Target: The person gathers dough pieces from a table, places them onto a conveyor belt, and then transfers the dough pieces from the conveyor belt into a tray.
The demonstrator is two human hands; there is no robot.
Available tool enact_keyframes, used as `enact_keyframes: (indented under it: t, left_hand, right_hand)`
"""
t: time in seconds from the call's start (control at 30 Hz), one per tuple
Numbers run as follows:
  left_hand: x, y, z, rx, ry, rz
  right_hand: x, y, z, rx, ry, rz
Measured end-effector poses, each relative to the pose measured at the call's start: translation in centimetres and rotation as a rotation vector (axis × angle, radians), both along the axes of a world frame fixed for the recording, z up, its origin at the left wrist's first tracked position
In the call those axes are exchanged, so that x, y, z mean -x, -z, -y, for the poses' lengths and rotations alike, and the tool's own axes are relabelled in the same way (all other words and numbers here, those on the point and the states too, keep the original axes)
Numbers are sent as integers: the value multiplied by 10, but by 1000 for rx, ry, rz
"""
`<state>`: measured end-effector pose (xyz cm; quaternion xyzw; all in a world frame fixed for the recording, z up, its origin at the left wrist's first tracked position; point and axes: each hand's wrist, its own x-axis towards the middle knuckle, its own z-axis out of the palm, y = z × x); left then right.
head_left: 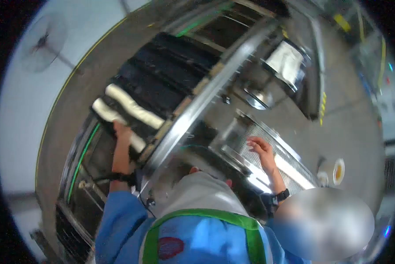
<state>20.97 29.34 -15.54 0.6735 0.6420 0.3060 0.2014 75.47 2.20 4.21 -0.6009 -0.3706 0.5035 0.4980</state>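
Two long cream-coloured rolls, soft and dough-like, lie side by side in black troughs on the left. My left hand is closed over the middle of the outer roll, and blur hides its fingertips. The inner roll rests a little farther off, untouched. Over a perforated metal tray on the right is my right hand. Its fingers are loosely bent and apart, with nothing visible between them.
More black troughs continue beyond the rolls, bordered by a metal rail. A stand with a white-covered top and a round metal base stands at upper right. White rolls of tape sit at far right. Someone is close at lower right.
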Motion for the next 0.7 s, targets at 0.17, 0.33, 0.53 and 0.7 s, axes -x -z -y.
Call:
enact_keyframes:
  t: [0.17,0.33,0.53,0.7]
  left_hand:
    - [-85,-110,39,226,-249,539]
    - [-305,-205,139,-304,112,41]
    - [-505,-166,261,-204,1179,-117]
    - [-573,-133,286,-31,1324,-541]
  right_hand:
    - [-92,72,206,145,537,833]
    - [-138,85,439,776,989,1393]
    - [-61,75,677,1616,1142,726]
    - [-49,76,677,1406,1076,836]
